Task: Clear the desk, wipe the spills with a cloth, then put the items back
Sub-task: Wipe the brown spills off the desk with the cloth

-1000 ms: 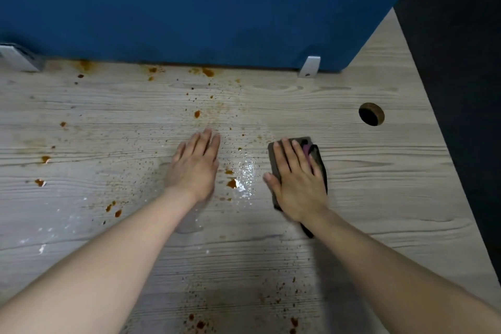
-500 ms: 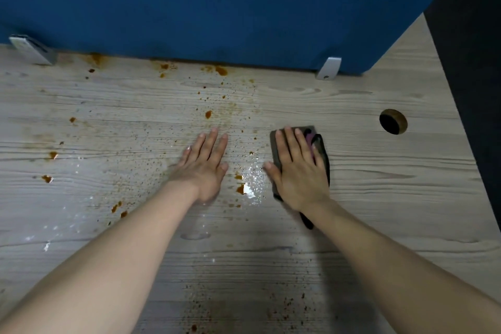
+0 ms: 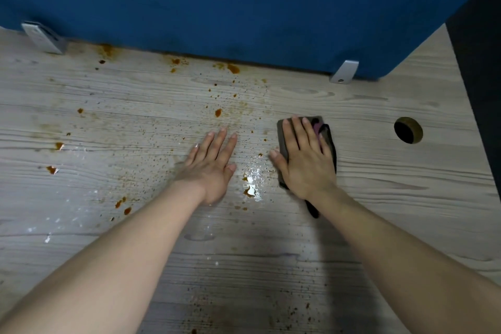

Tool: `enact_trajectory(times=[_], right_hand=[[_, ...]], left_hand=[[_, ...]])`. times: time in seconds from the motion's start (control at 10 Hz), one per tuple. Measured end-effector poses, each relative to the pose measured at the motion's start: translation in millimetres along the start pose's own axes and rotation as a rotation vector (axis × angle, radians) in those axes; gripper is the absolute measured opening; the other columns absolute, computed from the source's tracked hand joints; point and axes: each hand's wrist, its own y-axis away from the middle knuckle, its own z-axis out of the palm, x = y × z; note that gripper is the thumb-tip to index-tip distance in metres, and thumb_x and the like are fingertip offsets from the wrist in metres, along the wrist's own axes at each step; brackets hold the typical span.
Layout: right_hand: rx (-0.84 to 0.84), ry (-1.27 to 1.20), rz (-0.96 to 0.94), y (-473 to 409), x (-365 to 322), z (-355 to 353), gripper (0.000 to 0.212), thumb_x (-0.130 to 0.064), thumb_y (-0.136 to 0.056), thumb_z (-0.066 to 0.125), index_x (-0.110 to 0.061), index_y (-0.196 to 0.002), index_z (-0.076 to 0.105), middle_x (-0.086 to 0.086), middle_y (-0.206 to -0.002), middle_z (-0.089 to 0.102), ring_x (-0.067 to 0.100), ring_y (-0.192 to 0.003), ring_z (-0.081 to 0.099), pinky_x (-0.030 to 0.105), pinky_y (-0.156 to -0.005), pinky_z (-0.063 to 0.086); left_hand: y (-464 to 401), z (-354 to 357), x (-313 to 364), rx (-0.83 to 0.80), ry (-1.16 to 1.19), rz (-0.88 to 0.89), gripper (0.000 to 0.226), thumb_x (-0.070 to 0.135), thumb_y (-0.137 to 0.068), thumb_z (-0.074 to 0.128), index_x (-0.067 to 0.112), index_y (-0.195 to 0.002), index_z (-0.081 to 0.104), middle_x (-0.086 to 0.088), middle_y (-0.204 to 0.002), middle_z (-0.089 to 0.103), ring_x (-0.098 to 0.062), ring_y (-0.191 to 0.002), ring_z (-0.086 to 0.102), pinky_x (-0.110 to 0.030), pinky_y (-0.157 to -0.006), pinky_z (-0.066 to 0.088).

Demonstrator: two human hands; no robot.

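Two arms come in from the bottom — one on each side. Both are bare all the way down; no sleeve shows at any point. The left hand [image 3: 210,168] has nothing on it: no ring, no watch, no band, no glove. The right hand [image 3: 305,163] is just as plain. The wrists are bare too. The nails are short and neat, with no paint on them — they look a bit shiny at the tips. The left hand looks a little blurry, so its small parts are hard to see.
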Motion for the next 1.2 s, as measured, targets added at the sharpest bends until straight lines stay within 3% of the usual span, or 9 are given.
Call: enact_trajectory(times=[0.3,0.5,0.8,1.2], right_hand=[[-0.004,-0.031,0.045,-58,5,-13,0.067,-0.059,-0.096,0.010,-0.024,-0.151,-0.005,-0.004,-0.159,-0.011,0.012,-0.145,-0.014,0.039,-0.118,-0.006],[0.021,0.029,-0.078,-21,-3,-1,0.068,-0.061,-0.094,0.007,-0.025,-0.151,-0.005,-0.008,-0.158,-0.011,0.010,-0.144,-0.016,0.038,-0.118,-0.005],[0.021,-0.013,0.022,-83,2,-12,0.068,-0.061,-0.095,0.010,-0.025,-0.152,-0.003,-0.004,-0.159,-0.007,0.013,-0.145,-0.012,0.039,-0.118,-0.005],[0.000,-0.037,-0.045,0,-8,3,0.058,-0.052,-0.099,0.011,-0.030,-0.151,0.000,-0.010,-0.159,-0.008,0.009,-0.144,-0.015,0.037,-0.117,-0.008]], left_hand=[[0,0,-1,-0.012,-0.005,-0.005,0.057,0.040,-0.102,0.009,0.032,-0.141,-0.031,0.008,-0.145,-0.042,-0.013,-0.136,-0.035,-0.037,-0.116,-0.015],[1,0,0,-0.014,0.002,0.003,0.057,0.040,-0.102,0.009,0.031,-0.141,-0.032,0.009,-0.144,-0.044,-0.012,-0.135,-0.037,-0.036,-0.113,-0.017],[-2,2,-2,0.002,-0.013,-0.005,0.057,0.040,-0.102,0.009,0.032,-0.140,-0.033,0.009,-0.143,-0.044,-0.012,-0.135,-0.037,-0.036,-0.114,-0.016],[-1,2,1,0.053,-0.019,-0.008,0.058,0.038,-0.103,0.013,0.031,-0.144,-0.026,0.007,-0.149,-0.038,-0.014,-0.139,-0.031,-0.038,-0.116,-0.012]])
